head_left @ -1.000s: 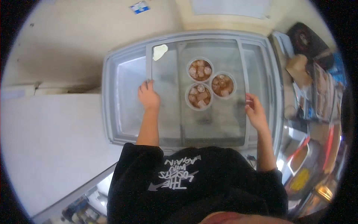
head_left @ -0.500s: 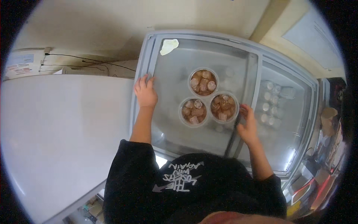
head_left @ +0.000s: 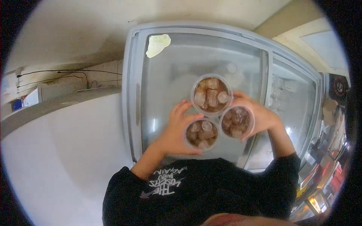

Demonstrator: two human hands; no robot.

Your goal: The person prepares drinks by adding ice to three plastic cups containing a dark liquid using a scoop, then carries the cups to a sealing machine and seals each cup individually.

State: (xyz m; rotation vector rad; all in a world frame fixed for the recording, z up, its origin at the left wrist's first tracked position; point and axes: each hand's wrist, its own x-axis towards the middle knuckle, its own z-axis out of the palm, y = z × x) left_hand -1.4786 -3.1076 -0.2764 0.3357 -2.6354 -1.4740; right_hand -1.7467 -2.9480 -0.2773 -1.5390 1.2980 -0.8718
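Note:
Three clear cups of brown drink with ice cubes stand clustered over the freezer's glass top (head_left: 169,83): a far cup (head_left: 212,94), a near left cup (head_left: 201,135) and a near right cup (head_left: 237,122). My left hand (head_left: 173,132) curves around the outer side of the near left cup, fingers at its far side and thumb at its near side. Around the near right cup my right hand (head_left: 260,116) is wrapped, its fingertips reaching beside the far cup. The rims lie close together. Whether the cups are lifted off the glass I cannot tell.
The freezer's frame (head_left: 132,94) surrounds two glass panes. Pale containers (head_left: 277,88) show through the right one. A torn yellowish label (head_left: 158,45) sticks to the far left corner. A white surface (head_left: 68,150) adjoins on the left; clutter (head_left: 324,180) sits at right.
Both hands have left the freezer top's sides and closed in around the cups. The view has shifted, and the cups appear larger and nearer to me.

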